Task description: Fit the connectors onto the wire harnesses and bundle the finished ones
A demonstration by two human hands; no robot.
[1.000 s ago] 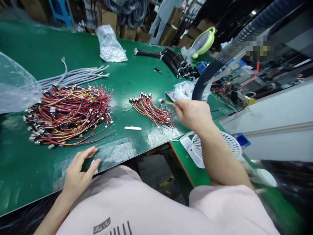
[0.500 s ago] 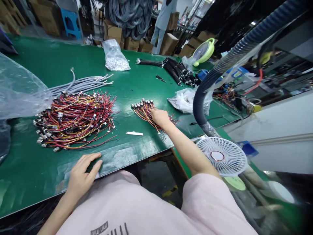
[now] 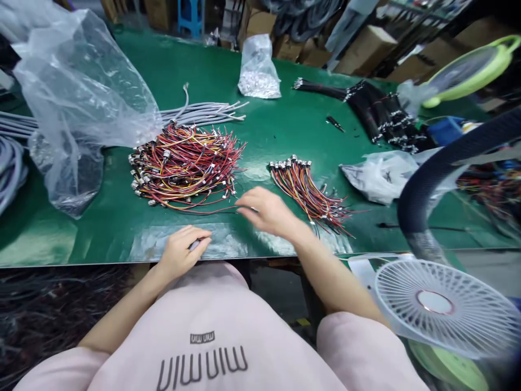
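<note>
My left hand (image 3: 184, 248) is at the table's front edge. Its fingers curl toward the thumb, with a small dark and pale item (image 3: 196, 244) between them, too small to name. My right hand (image 3: 266, 214) is low over the table, fingers pinched together; a small dark bit shows at them, but what they hold is unclear. Left of it lies a large pile of red, yellow and black wire leads (image 3: 191, 165) with metal connectors. To its right is a smaller bundle of the same leads (image 3: 307, 190), connectors toward the back, untouched.
Grey cables (image 3: 207, 113) and a large clear plastic bag (image 3: 89, 92) lie at left. Behind are a bag of small parts (image 3: 259, 70) and black cables (image 3: 370, 111). At right stand a white bag (image 3: 385, 174), a dark flexible hose (image 3: 423, 190) and a white fan (image 3: 435, 301).
My right hand has left the small bundle and moved left, between it and the large pile. The white strip there no longer shows. My left hand has curled its fingers; the view has turned left.
</note>
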